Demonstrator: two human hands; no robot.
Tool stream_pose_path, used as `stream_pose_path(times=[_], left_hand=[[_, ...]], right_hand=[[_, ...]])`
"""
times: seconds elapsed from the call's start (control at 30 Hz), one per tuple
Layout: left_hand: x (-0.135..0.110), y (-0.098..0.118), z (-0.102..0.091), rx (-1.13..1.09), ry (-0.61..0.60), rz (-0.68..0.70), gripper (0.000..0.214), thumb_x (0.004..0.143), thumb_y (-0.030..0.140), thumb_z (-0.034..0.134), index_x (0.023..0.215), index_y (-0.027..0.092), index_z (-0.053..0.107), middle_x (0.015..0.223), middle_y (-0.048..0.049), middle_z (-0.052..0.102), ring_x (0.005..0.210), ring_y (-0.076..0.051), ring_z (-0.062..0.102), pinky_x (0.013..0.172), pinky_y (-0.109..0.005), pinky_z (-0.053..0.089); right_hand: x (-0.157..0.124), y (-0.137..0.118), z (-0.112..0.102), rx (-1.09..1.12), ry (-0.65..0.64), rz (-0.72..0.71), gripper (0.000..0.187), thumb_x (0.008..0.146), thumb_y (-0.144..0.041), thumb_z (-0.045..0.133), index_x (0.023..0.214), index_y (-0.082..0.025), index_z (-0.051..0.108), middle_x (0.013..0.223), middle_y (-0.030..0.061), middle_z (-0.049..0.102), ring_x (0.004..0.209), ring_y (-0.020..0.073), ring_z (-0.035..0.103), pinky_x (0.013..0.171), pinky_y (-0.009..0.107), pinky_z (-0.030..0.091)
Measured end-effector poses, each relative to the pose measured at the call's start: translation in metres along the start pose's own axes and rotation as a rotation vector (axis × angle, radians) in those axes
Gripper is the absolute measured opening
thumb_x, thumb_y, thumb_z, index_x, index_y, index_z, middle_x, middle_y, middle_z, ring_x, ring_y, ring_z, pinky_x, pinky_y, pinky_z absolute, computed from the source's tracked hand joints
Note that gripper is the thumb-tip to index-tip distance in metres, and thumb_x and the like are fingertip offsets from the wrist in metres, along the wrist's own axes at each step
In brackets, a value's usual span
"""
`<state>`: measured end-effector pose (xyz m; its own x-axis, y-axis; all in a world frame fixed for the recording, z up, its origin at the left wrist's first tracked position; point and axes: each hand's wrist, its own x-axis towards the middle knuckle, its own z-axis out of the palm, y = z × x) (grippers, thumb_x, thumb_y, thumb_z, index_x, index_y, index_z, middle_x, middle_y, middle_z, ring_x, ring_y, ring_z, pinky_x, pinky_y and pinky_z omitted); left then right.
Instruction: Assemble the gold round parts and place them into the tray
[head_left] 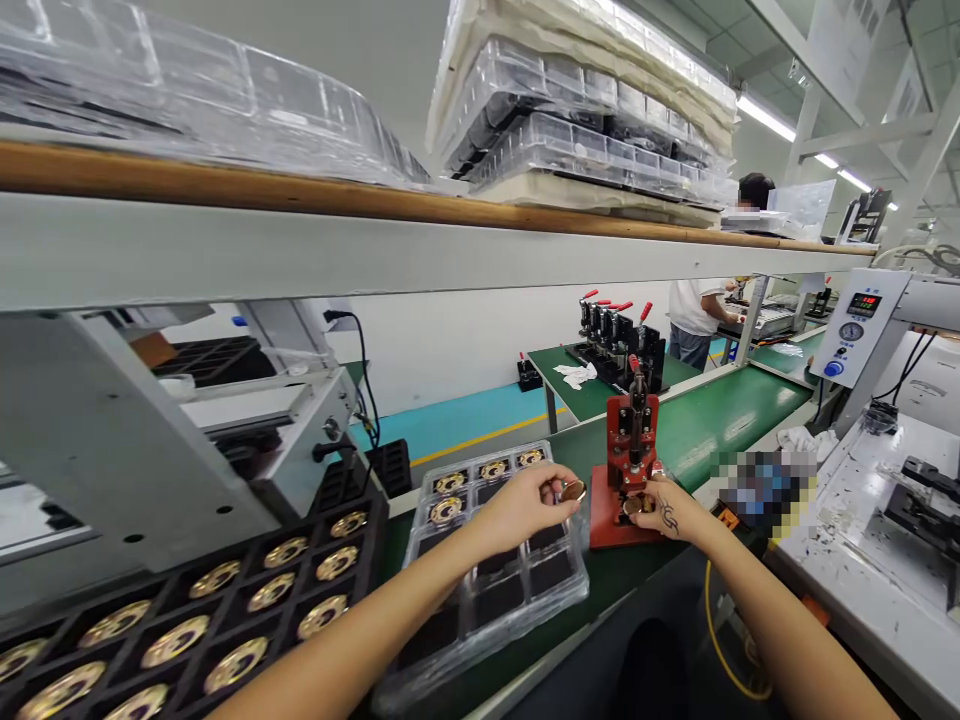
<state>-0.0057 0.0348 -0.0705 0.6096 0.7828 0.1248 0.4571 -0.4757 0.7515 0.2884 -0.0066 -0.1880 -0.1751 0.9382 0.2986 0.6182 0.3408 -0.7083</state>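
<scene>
My left hand (534, 503) hovers over the clear compartment tray (555, 595) and pinches a round gold part (574, 490) between its fingertips. My right hand (664, 510) rests at the base of the red toggle-clamp fixture (632, 440), its fingers closed around another round gold part (634, 506) on the fixture's plate. The clear tray holds a few gold parts (448, 510) in its far cells, while the near cells look dark.
A black tray (371, 560) with several gold parts lies at lower left under a grey machine frame (112, 450). The green conveyor belt (720, 420) runs away to the right. A white machine (885, 520) stands at right. Another person (701, 305) works far down the line.
</scene>
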Motion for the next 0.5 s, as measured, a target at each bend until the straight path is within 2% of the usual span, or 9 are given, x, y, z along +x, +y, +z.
stream_pose_path(times=[0.07, 0.13, 0.2, 0.27, 0.33, 0.4, 0.5], left_hand=[[-0.015, 0.0, -0.016, -0.028, 0.047, 0.008, 0.031, 0.077, 0.045, 0.075, 0.097, 0.021, 0.075, 0.1, -0.0046, 0.069, 0.085, -0.021, 0.063, 0.074, -0.03, 0.052], [-0.033, -0.001, -0.029, -0.139, 0.071, -0.034, 0.034, 0.076, 0.046, 0.078, 0.099, 0.022, 0.073, 0.099, -0.0048, 0.072, 0.087, -0.022, 0.068, 0.078, -0.033, 0.057], [-0.053, -0.003, -0.041, -0.311, 0.087, -0.121, 0.04, 0.074, 0.047, 0.082, 0.103, 0.023, 0.069, 0.091, -0.0028, 0.072, 0.084, -0.023, 0.071, 0.079, -0.037, 0.061], [-0.073, -0.004, -0.052, -0.451, 0.139, -0.185, 0.046, 0.072, 0.049, 0.085, 0.106, 0.024, 0.066, 0.084, -0.0006, 0.069, 0.077, -0.022, 0.071, 0.074, -0.038, 0.062], [-0.09, -0.001, -0.06, -0.522, 0.21, -0.212, 0.051, 0.07, 0.048, 0.088, 0.109, 0.024, 0.067, 0.082, -0.0006, 0.067, 0.073, -0.021, 0.068, 0.067, -0.036, 0.06], [-0.103, 0.007, -0.064, -0.545, 0.256, -0.224, 0.053, 0.07, 0.049, 0.089, 0.112, 0.022, 0.069, 0.084, -0.0027, 0.068, 0.072, -0.02, 0.066, 0.064, -0.034, 0.058], [-0.117, 0.019, -0.067, -0.523, 0.284, -0.225, 0.053, 0.075, 0.055, 0.087, 0.113, 0.021, 0.072, 0.087, -0.0059, 0.072, 0.071, -0.021, 0.066, 0.065, -0.035, 0.058]], right_hand=[[-0.001, -0.004, -0.001, -0.02, -0.017, -0.026, 0.026, 0.096, -0.039, 0.077, 0.109, -0.017, 0.072, 0.114, 0.006, 0.073, 0.104, 0.0237, 0.069, 0.094, 0.046, 0.057], [-0.005, -0.009, -0.008, -0.025, 0.003, -0.035, 0.03, 0.093, -0.043, 0.08, 0.107, -0.017, 0.074, 0.11, 0.0058, 0.074, 0.101, 0.0232, 0.07, 0.093, 0.045, 0.057], [-0.007, -0.017, -0.025, -0.015, 0.059, -0.025, 0.034, 0.091, -0.051, 0.078, 0.092, -0.017, 0.075, 0.091, 0.0036, 0.075, 0.083, 0.0212, 0.07, 0.08, 0.038, 0.058], [0.001, -0.028, -0.052, 0.007, 0.166, 0.002, 0.049, 0.095, -0.063, 0.066, 0.076, -0.018, 0.073, 0.07, 0.0021, 0.07, 0.068, 0.0208, 0.067, 0.067, 0.033, 0.055], [0.024, -0.045, -0.083, 0.034, 0.31, 0.03, 0.062, 0.101, -0.071, 0.049, 0.076, -0.019, 0.072, 0.068, 0.0044, 0.071, 0.071, 0.0234, 0.069, 0.067, 0.034, 0.055], [0.06, -0.067, -0.113, 0.071, 0.427, 0.038, 0.07, 0.105, -0.074, 0.036, 0.091, -0.017, 0.075, 0.082, 0.0094, 0.078, 0.086, 0.0262, 0.074, 0.075, 0.036, 0.057], [0.114, -0.11, -0.141, 0.159, 0.434, 0.0, 0.082, 0.106, -0.076, 0.024, 0.107, -0.011, 0.075, 0.089, 0.013, 0.081, 0.087, 0.026, 0.078, 0.075, 0.038, 0.06]])
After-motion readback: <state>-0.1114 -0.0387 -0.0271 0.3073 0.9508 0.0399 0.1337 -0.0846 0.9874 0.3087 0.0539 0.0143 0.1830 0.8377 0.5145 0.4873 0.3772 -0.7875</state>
